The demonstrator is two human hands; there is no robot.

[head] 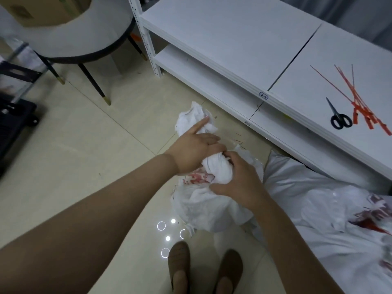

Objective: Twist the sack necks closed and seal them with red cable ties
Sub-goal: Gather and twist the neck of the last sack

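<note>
Twisting is the step in hand at centre: the right hand (239, 181) grips the neck (216, 169) of the sack (201, 206) on the floor, the left hand (195, 149) rests seemingly straight-fingered on its loose top, and sealing next needs one hand freed for the red cable ties (360, 102) at two o'clock.

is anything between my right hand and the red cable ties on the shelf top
Nothing visible. The red cable ties lie loose on the open shelf top; the scissors sit beside them, not over them. The right hand grips the sack neck, so it must let go first.
</note>
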